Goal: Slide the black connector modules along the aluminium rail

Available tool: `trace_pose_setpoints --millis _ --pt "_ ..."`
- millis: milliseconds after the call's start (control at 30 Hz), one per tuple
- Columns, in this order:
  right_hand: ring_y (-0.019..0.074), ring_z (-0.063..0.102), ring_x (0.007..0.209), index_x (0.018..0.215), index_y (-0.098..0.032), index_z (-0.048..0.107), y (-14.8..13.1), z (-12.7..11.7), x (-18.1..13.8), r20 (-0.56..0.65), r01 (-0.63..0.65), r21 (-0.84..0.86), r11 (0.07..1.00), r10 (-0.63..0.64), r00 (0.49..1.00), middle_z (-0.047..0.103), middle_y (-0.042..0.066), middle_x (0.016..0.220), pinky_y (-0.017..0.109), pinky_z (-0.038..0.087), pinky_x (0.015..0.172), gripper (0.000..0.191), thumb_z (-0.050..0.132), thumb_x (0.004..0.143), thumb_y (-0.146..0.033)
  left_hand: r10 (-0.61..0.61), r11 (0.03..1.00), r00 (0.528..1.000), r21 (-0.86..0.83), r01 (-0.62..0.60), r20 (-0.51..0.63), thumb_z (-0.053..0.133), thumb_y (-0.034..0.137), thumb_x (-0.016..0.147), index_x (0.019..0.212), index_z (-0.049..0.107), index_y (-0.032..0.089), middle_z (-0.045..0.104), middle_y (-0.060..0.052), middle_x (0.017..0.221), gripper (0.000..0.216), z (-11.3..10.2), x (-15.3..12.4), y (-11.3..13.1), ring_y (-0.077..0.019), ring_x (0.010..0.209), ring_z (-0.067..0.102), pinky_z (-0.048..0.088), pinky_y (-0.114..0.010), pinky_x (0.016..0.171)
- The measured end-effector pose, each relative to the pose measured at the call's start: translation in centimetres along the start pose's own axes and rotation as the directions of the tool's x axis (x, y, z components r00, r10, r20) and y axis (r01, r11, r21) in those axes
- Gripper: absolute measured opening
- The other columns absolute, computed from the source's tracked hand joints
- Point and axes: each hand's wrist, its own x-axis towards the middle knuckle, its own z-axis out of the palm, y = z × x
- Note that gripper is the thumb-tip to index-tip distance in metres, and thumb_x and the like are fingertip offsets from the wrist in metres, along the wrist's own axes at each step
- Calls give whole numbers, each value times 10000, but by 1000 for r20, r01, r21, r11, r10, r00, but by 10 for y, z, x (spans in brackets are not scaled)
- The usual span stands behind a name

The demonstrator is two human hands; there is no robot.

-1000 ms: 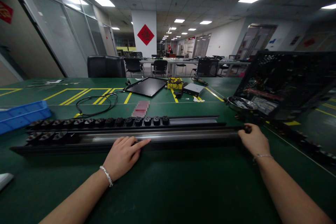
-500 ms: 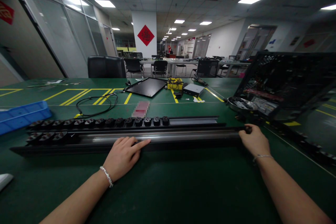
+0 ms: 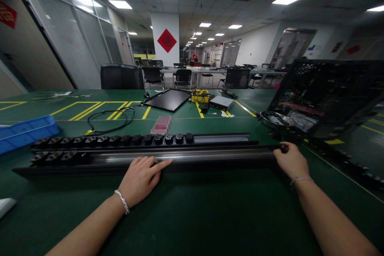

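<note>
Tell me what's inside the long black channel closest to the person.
Dark blocks sit at the left end of the channel; a shiny metal strip lines much of the rest. The left hand hides part of its middle, the right hand part of its right end.

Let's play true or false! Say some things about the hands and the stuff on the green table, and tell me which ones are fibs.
1. The left hand touches the near rail. True.
2. The right hand curls round a dark piece at the near rail's right end. True.
3. The near rail holds more black blocks than the far rail. False: the far rail has the longer row of black blocks.
4. The blue bin is next to the right hand. False: the blue bin is at the left edge of the picture.
5. The yellow box has dark cable on it. True.
6. The left wrist is bare. False: it wears a bracelet.
</note>
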Motion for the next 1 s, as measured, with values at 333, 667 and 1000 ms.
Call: trace_pose_setpoints --millis 333,667,1000 --pt "303 581 1026 1208 -214 495 -1 -1 -1 -8 6 7 1000 -6 1000 593 127 1170 381 451 870 490 446 752 -385 -6 1000 1000 10 6 5 428 206 879 1305 455 361 571 -5 841 454 -1 1 0 -157 789 539 371 -320 732" --pt "299 578 1038 1196 -206 508 -3 -2 -3 -16 3 18 1000 -3 1000 597 129 1163 378 451 875 486 459 745 -381 -13 1000 1000 0 13 23 410 206 889 1318 436 363 566 -7 842 458 -1 0 1 -163 791 537 369 -331 738" --pt "297 578 1043 1212 -186 511 -2 0 -2 -31 5 18 1000 -4 1000 603 138 1158 378 444 890 496 446 753 -364 -11 1000 1000 -4 11 26 418 199 884 1316 438 359 566 -9 845 461 -2 0 1 -166 795 538 370 -341 745"
